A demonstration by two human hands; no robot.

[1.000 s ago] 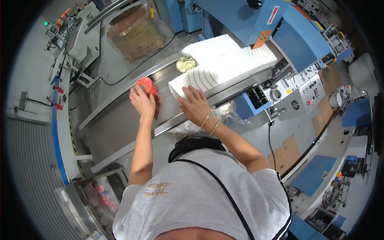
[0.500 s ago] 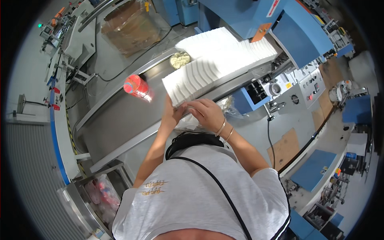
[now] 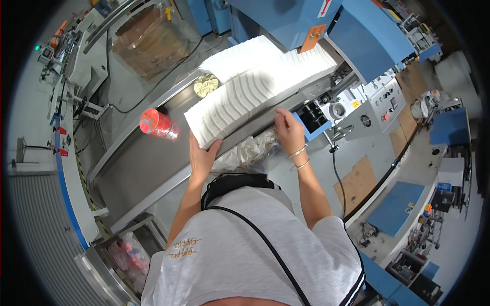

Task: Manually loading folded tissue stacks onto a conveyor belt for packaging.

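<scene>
A long row of white folded sheets [image 3: 232, 109], packed face to face, lies along a grey metal trough [image 3: 138, 166]. My left hand [image 3: 203, 157] grips the row's near left end, its thumb on the side facing me and its fingers at the end face. To the right, my right hand [image 3: 289, 133] is apart from the sheets, above the trough's near rail. Its fingers are curled together; what they hold, if anything, cannot be made out. Below the rail, between my hands, a clear plastic bag [image 3: 250, 153] contains crumpled white pieces.
A red cylinder [image 3: 157, 124] and a round pale-yellow item [image 3: 206, 85] sit in the trough left of the sheets. A blue machine [image 3: 286, 20] with an orange bracket [image 3: 313, 38] stands over the far end. A control panel [image 3: 386, 104] is at right, a plastic-lined carton [image 3: 148, 43] far left.
My right hand has moved right, away from my left hand and the sheets' near end. The left hand stays at that end, its thumb now showing along the side. The whole view has shifted slightly.
</scene>
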